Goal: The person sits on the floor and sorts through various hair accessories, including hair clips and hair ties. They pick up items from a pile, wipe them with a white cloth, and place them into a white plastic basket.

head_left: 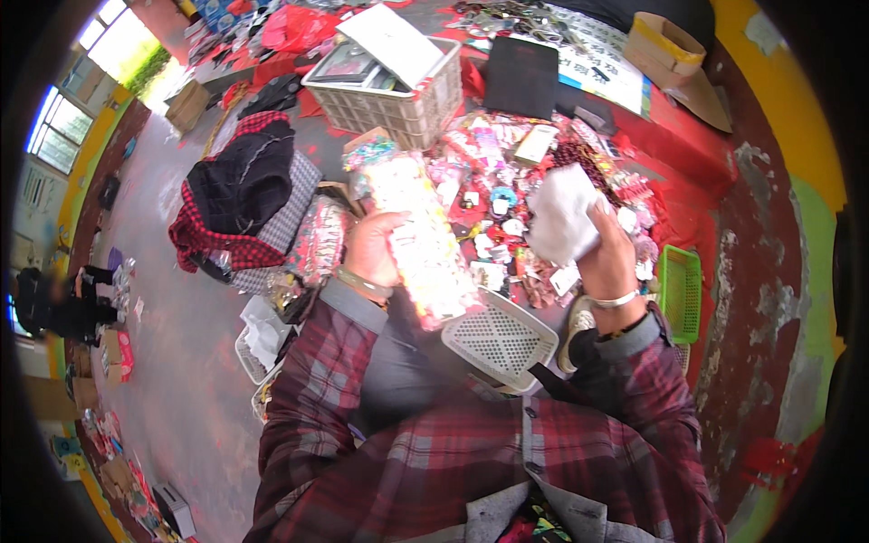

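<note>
My left hand point(373, 246) grips a long clear packet of small pink and white items point(423, 242), held upright and tilted over my lap. My right hand point(608, 256) is closed on a crumpled white plastic bag point(561, 214). Both hands are raised above a heap of small colourful packaged trinkets point(507, 181) spread on red cloth. A white perforated plastic tray point(500, 339) rests upside down by my knees, just below the packet. Both forearms wear red plaid sleeves with a bracelet at each wrist.
A white slatted crate point(398, 104) with flat packs stands behind the heap. Dark and red-checked clothes point(244, 185) lie to the left. A small green basket point(680, 291) sits at the right, a cardboard box point(665, 45) at the far right, a black board point(521, 77) beside it.
</note>
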`<control>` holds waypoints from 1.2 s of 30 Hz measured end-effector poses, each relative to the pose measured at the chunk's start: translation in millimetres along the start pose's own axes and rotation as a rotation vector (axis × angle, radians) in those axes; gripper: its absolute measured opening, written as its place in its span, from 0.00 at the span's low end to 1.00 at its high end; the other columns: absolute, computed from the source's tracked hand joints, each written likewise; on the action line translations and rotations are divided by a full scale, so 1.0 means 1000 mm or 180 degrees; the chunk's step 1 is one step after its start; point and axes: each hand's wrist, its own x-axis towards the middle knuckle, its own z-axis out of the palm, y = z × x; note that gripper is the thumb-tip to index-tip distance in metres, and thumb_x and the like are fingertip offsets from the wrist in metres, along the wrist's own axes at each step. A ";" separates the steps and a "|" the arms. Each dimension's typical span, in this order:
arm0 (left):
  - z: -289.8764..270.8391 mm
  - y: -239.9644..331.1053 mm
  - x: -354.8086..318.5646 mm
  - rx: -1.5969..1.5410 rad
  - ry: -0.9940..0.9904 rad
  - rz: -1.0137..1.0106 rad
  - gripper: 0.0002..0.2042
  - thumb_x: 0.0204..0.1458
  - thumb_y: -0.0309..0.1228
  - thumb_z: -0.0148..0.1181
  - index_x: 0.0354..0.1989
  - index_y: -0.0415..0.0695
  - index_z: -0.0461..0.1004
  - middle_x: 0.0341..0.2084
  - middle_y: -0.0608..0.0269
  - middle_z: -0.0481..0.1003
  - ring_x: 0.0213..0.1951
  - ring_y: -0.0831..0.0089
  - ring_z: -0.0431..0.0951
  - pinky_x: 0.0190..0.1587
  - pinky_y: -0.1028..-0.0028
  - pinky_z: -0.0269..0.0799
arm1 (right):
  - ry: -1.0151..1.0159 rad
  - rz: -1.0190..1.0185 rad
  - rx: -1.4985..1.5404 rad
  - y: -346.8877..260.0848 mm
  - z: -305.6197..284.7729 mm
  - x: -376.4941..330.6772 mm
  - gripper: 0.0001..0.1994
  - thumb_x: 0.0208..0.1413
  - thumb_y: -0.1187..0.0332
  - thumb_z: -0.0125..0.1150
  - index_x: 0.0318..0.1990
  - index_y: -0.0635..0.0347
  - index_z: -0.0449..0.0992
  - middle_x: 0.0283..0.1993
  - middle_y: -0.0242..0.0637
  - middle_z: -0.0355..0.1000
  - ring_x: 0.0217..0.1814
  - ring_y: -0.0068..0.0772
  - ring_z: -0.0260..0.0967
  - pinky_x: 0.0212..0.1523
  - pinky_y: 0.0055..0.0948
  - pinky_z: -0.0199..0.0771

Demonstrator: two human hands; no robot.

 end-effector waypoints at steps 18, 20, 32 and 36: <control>0.049 -0.131 0.004 0.0144 -0.0044 -0.0517 0.24 0.61 0.47 0.34 0.59 0.45 0.57 0.52 0.59 0.66 0.52 0.67 0.68 0.55 0.65 0.65 | -0.1573 -0.1687 -0.5117 0.060 -0.012 0.009 0.24 0.59 0.58 0.44 0.61 0.58 0.58 0.66 0.50 0.48 0.70 0.49 0.41 0.67 0.42 0.40; 0.044 -0.130 0.007 0.0271 -0.0045 -0.0250 0.23 0.61 0.46 0.35 0.57 0.42 0.58 0.53 0.56 0.65 0.53 0.67 0.68 0.55 0.65 0.66 | -0.1572 -0.1679 -0.4999 0.062 -0.005 0.010 0.25 0.60 0.58 0.44 0.61 0.62 0.57 0.66 0.50 0.49 0.70 0.50 0.41 0.67 0.43 0.40; -0.016 -0.121 0.003 0.0330 -0.0040 0.0004 0.27 0.59 0.50 0.34 0.57 0.41 0.59 0.49 0.52 0.68 0.51 0.62 0.70 0.53 0.62 0.66 | -0.2460 -0.1976 -0.5390 0.076 0.019 -0.044 0.28 0.58 0.58 0.46 0.63 0.62 0.53 0.68 0.47 0.47 0.70 0.43 0.43 0.67 0.44 0.42; 0.030 -0.110 0.002 -0.0275 -0.0347 -0.0634 0.24 0.60 0.44 0.37 0.60 0.42 0.55 0.57 0.55 0.61 0.57 0.64 0.64 0.57 0.63 0.63 | -0.1549 -0.2170 -0.5366 0.065 0.025 0.013 0.25 0.59 0.61 0.44 0.62 0.63 0.55 0.66 0.50 0.49 0.70 0.49 0.42 0.66 0.46 0.42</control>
